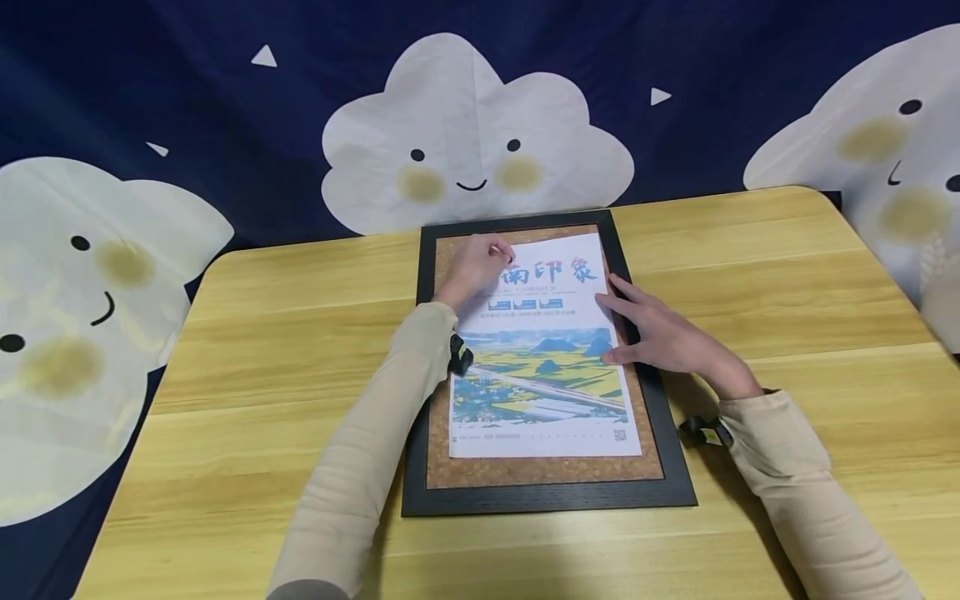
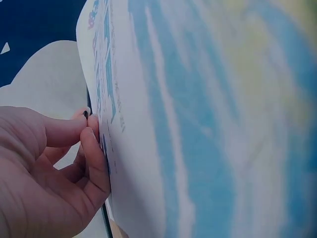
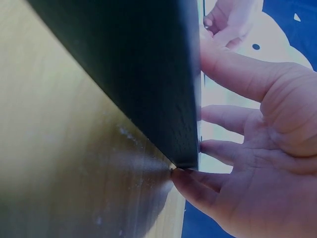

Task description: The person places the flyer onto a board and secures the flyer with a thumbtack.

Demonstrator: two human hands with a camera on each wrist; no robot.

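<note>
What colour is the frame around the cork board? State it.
Black. The frame shows best in the head view, around the brown cork board.

A black-framed cork board point(image 1: 536, 492) lies flat on the wooden table point(image 1: 787, 275) with a printed poster point(image 1: 543, 392) on top. The left hand point(image 1: 474, 268) sits at the poster's top left corner, fingers point(image 1: 501, 248) curled and pinching something tiny there. The right hand point(image 1: 663, 337) rests flat on the poster's right edge and the frame. Cloud-face backdrop point(image 1: 472, 142) behind.

Both arms reach in from the bottom of the frame. The left hand point(image 1: 474, 265), upper centre, has fingers curled in a pinching grip; the right hand point(image 1: 663, 337), right of centre, lies flat with straight fingers.
</note>
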